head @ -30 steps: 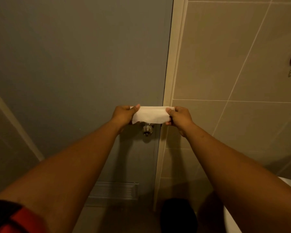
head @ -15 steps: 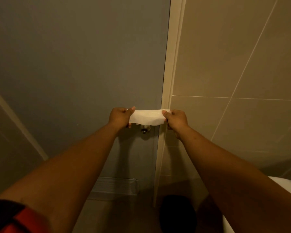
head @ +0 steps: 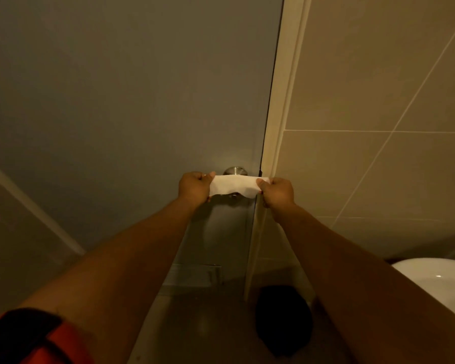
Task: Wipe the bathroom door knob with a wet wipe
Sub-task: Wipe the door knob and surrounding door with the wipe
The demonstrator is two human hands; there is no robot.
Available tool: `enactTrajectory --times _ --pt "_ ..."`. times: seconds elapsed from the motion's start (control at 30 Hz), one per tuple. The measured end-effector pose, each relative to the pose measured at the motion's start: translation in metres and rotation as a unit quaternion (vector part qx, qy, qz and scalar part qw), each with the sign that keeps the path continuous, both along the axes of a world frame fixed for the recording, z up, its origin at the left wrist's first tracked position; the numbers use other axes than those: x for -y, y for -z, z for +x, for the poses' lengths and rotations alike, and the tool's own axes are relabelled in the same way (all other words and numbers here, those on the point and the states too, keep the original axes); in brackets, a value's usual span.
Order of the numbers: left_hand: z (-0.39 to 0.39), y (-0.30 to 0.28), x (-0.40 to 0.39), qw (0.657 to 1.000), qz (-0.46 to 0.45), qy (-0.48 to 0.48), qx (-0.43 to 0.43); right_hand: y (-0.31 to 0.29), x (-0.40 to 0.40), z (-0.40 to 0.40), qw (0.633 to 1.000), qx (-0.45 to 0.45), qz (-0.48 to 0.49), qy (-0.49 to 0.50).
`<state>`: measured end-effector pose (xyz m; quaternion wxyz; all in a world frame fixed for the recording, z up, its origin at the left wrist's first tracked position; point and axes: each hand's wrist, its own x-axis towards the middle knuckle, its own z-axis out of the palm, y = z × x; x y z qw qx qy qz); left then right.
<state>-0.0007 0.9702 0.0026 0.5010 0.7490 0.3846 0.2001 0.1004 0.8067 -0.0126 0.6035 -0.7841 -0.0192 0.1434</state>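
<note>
Here, left hand (head: 195, 190) and right hand (head: 276, 192) each pinch closed an end of wet wipe (head: 234, 187), stretched across door knob (head: 235, 171) (mostly hidden)

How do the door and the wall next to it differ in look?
The door is one smooth, plain grey panel, while the wall is beige tile crossed by pale grout lines. The door carries a metal knob, partly covered by the white wipe stretched between both hands; the wall shows no fitting here. They share a flat, upright surface and meet at the pale door frame.
</note>
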Motion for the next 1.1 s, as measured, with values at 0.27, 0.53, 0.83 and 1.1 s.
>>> enactTrajectory --times 0.27,0.53,0.83,1.1 --pt "0.004 0.024 0.014 0.998 0.044 0.004 0.047 0.015 -0.013 -0.023 0.987 0.157 -0.025 -0.012" --pt "0.000 0.021 0.023 0.983 0.163 0.074 0.041 0.009 -0.019 -0.035 0.985 0.168 0.010 -0.044" --pt "-0.002 0.018 0.028 0.981 0.155 0.062 0.101 0.018 -0.018 -0.039 0.980 0.187 0.042 -0.055" --pt "-0.008 0.022 0.036 0.992 0.018 0.064 0.109 0.026 -0.031 -0.047 0.969 0.241 0.013 -0.043"
